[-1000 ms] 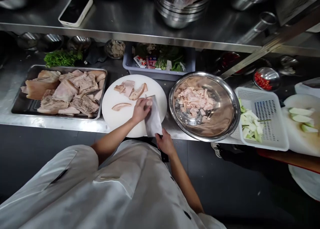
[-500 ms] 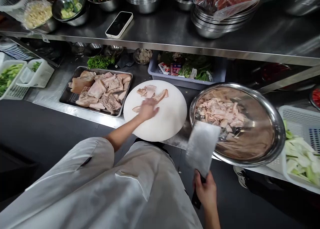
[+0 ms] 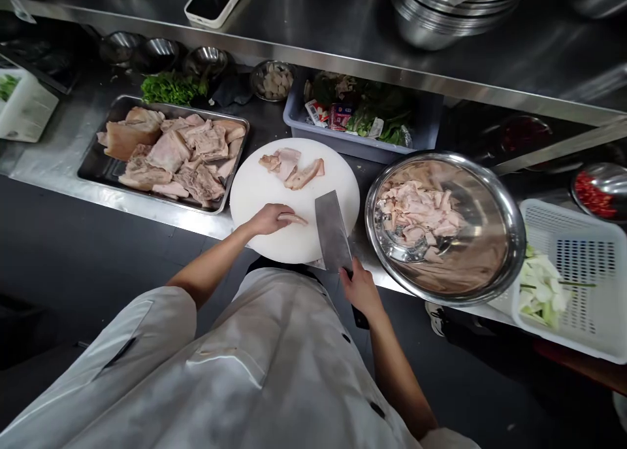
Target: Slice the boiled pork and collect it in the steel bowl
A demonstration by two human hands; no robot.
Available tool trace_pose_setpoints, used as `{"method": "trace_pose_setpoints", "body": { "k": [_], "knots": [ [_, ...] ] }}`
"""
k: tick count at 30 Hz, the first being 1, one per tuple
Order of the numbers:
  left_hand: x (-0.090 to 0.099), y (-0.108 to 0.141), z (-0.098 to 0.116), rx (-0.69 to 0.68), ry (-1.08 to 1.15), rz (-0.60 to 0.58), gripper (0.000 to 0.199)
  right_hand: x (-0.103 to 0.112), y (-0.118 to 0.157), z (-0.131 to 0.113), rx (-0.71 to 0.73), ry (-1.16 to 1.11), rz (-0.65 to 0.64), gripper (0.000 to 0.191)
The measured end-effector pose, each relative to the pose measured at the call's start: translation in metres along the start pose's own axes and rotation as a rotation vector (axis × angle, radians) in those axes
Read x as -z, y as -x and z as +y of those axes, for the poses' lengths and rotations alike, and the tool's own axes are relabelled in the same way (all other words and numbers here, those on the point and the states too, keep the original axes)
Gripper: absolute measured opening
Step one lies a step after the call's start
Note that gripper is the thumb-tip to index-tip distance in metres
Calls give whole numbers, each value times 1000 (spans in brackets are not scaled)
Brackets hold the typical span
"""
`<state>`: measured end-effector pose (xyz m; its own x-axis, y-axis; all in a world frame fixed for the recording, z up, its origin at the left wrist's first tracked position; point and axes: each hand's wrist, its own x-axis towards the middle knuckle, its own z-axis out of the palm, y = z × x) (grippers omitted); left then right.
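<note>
My left hand (image 3: 268, 219) is closed on a strip of meat (image 3: 294, 219) over the near part of a round white cutting board (image 3: 274, 248). In my right hand (image 3: 361, 287) is a cleaver (image 3: 332, 230), its broad blade over the board's right edge and its dark handle in my fist. More meat pieces (image 3: 291, 166) lie on the far part of the board. A steel tray (image 3: 93, 165) of large meat pieces (image 3: 169, 149) stands on the left. To the right, a wide steel bowl (image 3: 482, 282) holds sliced meat (image 3: 416, 207).
Behind the board stands a lavender bin (image 3: 337, 137) of greens and small packets. A steel shelf (image 3: 313, 17) with a phone (image 3: 215, 1) and stacked bowls (image 3: 441, 17) overhangs the counter. At right is a white basket (image 3: 588, 272) of pale vegetables. A shoe (image 3: 435, 318) shows below the counter.
My left hand has picked up a meat strip from the board and drawn it nearer. My right hand has brought the cleaver up and left to the board. The view has shifted.
</note>
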<state>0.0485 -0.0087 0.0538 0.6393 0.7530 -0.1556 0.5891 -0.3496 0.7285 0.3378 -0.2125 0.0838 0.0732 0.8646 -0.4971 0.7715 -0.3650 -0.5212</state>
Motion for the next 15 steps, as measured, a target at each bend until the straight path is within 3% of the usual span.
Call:
{"method": "trace_pose_setpoints", "body": {
  "k": [2,5,9,15],
  "knots": [
    [4,-2,3,9,53,-16,24,3,1,1,-1,15,-3,29],
    [10,-3,4,124,172,51,21,3,4,1,7,54,22,28],
    [12,2,7,306,600,146,36,0,6,-1,-47,24,-14,33],
    [4,3,25,365,856,87,42,-1,8,-2,-90,-35,-21,33]
  ]
}}
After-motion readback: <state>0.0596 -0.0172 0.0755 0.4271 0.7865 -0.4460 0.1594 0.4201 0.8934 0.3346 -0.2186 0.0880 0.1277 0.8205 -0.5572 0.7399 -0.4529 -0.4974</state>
